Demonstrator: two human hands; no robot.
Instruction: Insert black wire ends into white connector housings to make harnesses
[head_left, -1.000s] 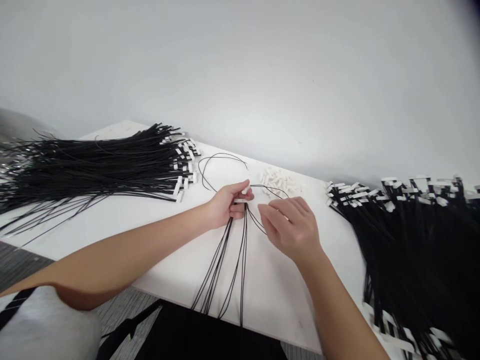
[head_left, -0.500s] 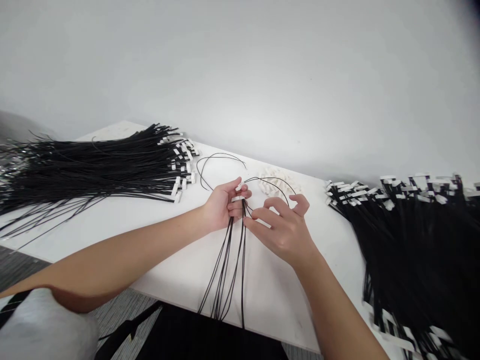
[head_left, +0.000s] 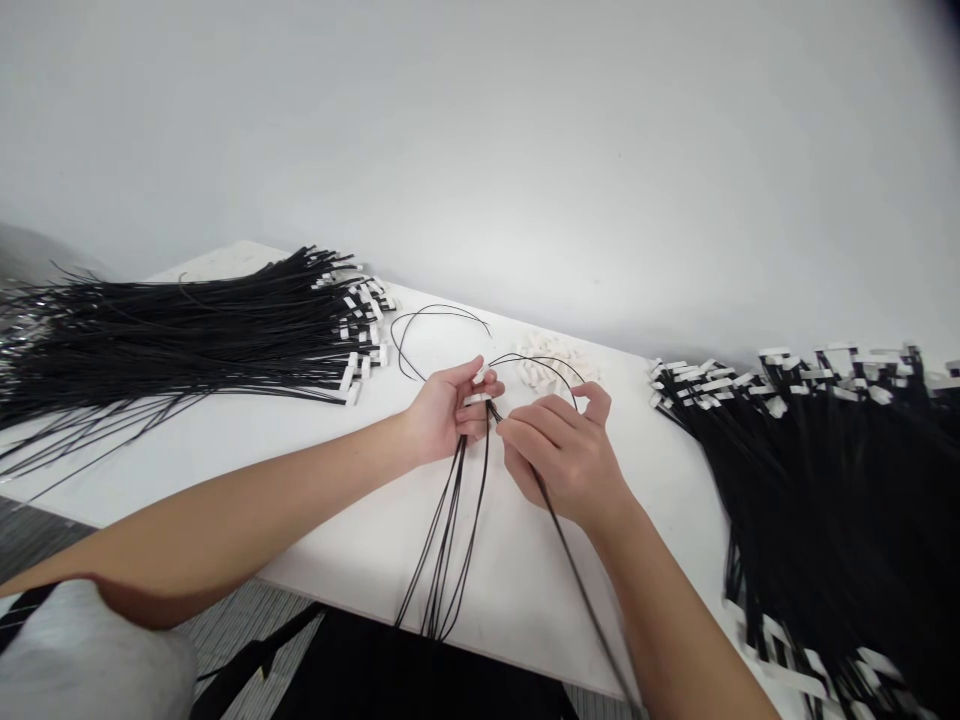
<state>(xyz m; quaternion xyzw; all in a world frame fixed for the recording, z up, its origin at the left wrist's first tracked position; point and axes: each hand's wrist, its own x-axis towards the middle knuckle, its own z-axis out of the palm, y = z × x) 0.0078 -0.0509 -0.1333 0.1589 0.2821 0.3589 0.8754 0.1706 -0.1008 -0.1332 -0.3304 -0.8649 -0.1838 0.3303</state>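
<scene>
Above the middle of the table, my left hand (head_left: 450,412) is closed around small white connectors (head_left: 478,398), partly covered by its fingers. Thin black wires (head_left: 452,520) hang from there toward the table's front edge. Close on its right, my right hand (head_left: 566,450) pinches some of the black wires near the connectors. Their lengths (head_left: 574,565) run out beneath the palm, down along the right forearm. Two thin wires arch from the left hand over to the right fingers. Behind the hands lies a pile of loose white connectors (head_left: 551,362).
A thick bundle of black wires with white connectors (head_left: 195,335) covers the left of the white table (head_left: 360,520). Another large bundle (head_left: 832,500) fills the right side. A curled loose wire (head_left: 401,335) lies behind my left hand. A pale wall (head_left: 480,150) stands behind.
My right fingers have closed on some of the wires. Those wires have swung from hanging straight down to slanting right under my right hand. My left hand has hardly moved.
</scene>
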